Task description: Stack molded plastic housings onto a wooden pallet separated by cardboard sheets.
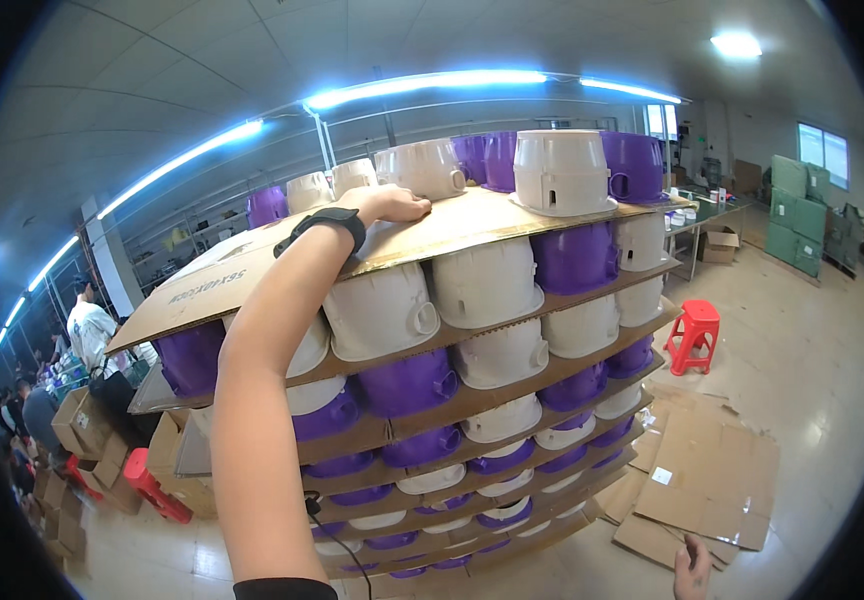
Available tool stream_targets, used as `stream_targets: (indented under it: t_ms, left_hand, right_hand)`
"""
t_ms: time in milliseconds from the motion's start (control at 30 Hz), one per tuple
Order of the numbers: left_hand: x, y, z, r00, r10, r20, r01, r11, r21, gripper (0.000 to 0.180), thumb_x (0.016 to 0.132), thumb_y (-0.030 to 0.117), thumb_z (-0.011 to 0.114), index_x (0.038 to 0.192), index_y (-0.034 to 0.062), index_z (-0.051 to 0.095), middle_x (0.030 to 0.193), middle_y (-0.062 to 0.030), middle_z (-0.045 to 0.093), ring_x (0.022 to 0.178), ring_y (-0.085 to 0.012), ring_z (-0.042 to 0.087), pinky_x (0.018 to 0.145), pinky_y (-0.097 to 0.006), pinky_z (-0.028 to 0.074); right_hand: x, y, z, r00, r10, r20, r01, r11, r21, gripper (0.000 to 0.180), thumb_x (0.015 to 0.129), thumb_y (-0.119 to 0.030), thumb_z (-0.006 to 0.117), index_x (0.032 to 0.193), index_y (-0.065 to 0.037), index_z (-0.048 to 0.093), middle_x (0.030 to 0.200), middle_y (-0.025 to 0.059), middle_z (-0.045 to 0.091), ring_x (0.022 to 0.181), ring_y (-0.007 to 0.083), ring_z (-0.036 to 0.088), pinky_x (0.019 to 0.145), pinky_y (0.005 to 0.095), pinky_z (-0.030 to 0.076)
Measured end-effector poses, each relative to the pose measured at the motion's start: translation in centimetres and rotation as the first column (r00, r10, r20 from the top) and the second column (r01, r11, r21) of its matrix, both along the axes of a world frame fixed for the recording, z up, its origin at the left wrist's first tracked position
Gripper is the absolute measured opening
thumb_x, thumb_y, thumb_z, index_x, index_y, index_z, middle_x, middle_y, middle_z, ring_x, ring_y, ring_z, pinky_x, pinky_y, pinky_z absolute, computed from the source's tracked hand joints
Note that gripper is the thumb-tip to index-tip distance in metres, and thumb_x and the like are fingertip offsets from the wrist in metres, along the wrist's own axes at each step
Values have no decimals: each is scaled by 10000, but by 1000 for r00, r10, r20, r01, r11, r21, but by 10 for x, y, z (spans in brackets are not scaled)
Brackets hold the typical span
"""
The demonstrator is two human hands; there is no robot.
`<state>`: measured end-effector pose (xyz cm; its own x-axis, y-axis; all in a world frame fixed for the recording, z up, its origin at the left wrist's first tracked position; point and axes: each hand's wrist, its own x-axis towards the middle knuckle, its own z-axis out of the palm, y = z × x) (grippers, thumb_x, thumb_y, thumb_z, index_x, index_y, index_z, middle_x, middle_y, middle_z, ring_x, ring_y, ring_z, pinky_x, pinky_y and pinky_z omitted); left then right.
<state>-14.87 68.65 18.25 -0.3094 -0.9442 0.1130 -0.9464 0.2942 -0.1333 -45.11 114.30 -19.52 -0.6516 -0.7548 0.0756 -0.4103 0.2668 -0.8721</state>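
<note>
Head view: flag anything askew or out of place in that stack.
The top cardboard sheet overhangs the stack at its left end, unsupported there, with the left hand flat on it. Loose cardboard pieces lie scattered on the floor. The white and purple shells look evenly stacked.

A red plastic stool [695,335] stands on the floor right of the stack. Flattened cardboard sheets [697,480] lie nearby, green crates [797,215] sit far right, and brown boxes [77,440], seemingly open, crowd the left.
</note>
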Motion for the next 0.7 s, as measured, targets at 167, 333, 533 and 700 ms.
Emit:
stream_targets:
  t_ms: [167,333,533,700]
  left_hand:
    - [5,-16,-2,999,-37,40,38,999,-14,556,814,480,285,1185,117,484,1234,-149,449,1137,-313,419,928,-376,338]
    - [2,-18,-4,999,-44,21,44,999,-19,560,813,482,280,1193,122,478,1241,-153,440,1143,-317,410,933,-390,331]
    - [3,-22,-3,1000,-15,10,15,1000,3,571,804,507,292,1191,135,484,1243,-144,442,1149,-306,410,933,-377,334]
    - [10,-43,-11,998,15,-63,-15,1000,-7,592,799,553,287,1232,182,444,1290,-101,401,1185,-279,377,968,-359,293]
  right_hand:
    - [5,-22,19,1000,-3,-24,3,1000,12,402,858,-302,478,1130,-7,504,1112,189,521,1051,300,476,902,356,349]
    - [6,-28,20,998,13,-67,-12,1000,24,430,849,-337,481,1125,-8,511,1082,209,538,1033,318,496,879,366,369]
    - [2,-26,11,999,-4,-54,5,1000,25,426,850,-322,482,1123,4,508,1085,204,538,1033,309,498,885,358,372]
    - [-1,-27,5,998,5,-58,-5,1000,0,425,848,-315,489,1123,9,507,1088,202,537,1038,302,497,888,355,371]
